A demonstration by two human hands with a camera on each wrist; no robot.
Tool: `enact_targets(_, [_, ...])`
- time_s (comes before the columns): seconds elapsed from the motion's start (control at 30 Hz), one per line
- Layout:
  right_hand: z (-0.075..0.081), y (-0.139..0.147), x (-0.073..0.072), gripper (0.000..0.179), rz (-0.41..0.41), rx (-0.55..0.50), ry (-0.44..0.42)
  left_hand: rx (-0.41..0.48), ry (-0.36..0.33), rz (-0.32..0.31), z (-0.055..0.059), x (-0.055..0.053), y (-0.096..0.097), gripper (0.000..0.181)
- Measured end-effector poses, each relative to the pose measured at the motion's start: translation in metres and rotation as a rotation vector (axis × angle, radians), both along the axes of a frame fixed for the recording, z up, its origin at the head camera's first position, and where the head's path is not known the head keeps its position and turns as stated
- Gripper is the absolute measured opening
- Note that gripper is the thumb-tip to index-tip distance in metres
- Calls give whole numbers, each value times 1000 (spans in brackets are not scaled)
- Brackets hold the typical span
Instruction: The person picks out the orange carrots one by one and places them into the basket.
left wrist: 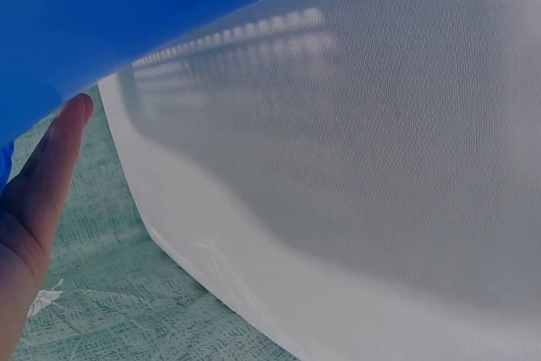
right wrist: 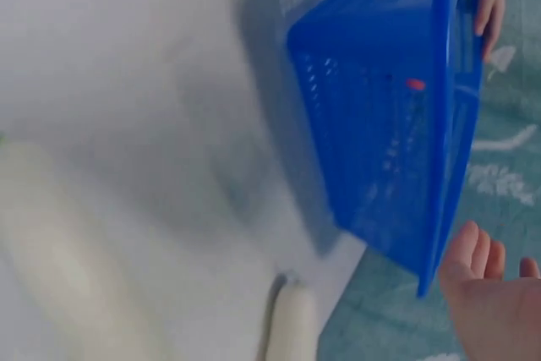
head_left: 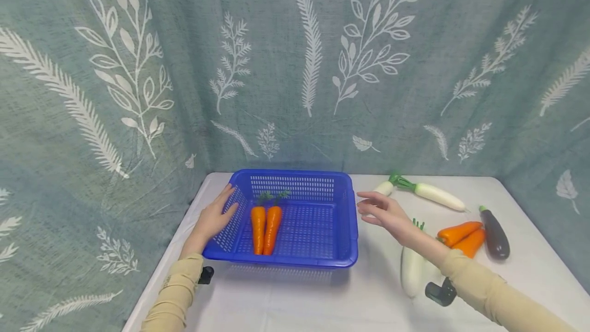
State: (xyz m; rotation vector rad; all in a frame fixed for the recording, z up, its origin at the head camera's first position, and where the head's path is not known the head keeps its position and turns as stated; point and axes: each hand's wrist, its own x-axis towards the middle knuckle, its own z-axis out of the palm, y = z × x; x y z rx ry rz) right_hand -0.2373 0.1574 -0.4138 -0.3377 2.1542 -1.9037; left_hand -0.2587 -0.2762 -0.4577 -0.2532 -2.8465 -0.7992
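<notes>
A blue plastic basket (head_left: 295,264) stands on the white table. Two orange carrots (head_left: 266,229) with green tops lie side by side at its left inside. My left hand (head_left: 214,222) is at the basket's left rim, fingers extended along it and thumb apart from them. In the left wrist view, a straight digit (left wrist: 63,137) reaches up close to the blue wall. Just outside the right rim, my right hand (head_left: 384,214) hovers empty, its fingers loosely bent. Below its forearm lies a white radish (head_left: 412,270).
Behind the right hand are a white radish (head_left: 383,187), partly hidden, and another radish (head_left: 440,196). Farther right lie two orange carrots (head_left: 461,230), partly covered by the right forearm, and a dark eggplant (head_left: 495,234). A green leaf-patterned curtain (head_left: 286,65) surrounds the table's back and sides.
</notes>
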Motion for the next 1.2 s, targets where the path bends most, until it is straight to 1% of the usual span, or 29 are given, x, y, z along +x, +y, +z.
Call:
enact_targets(0.2, [-3,27,-2,55,-101,24,-12,7,-11,3,-1,0,-1,53])
enact_targets(0.33, [-8,47,-4,58,-182,89,-23,10,-10,5,-2,-1,-2,53])
enact_targets(0.57, [-15,79,-7,62,-369,280,-79,18,-13,5,-1,0,-2,52])
enact_targets(0.7, [-21,96,-11,65,-488,327,-122,18,-9,3,0,0,-2,52])
enact_targets(0.73, [-32,104,-18,67,-526,338,-121,18,-9,3,-1,0,-2,52])
enact_targets(0.87, [-37,115,-20,67,-648,388,-157,22,-12,5,-1,1,-1,52])
enact_targets(0.93, [-38,119,-18,67,-697,427,-171,22,-14,8,-2,0,-1,52])
enact_targets(0.97, [-29,115,-12,65,-712,445,-196,23,-16,9,-2,0,-1,52])
enact_targets(1.1, [-29,121,-9,65,-769,512,-248,26,-21,10,-2,0,-2,53])
enact_targets(1.2, [-30,124,-8,65,-790,524,-284,24,-18,10,-2,-1,-2,53])
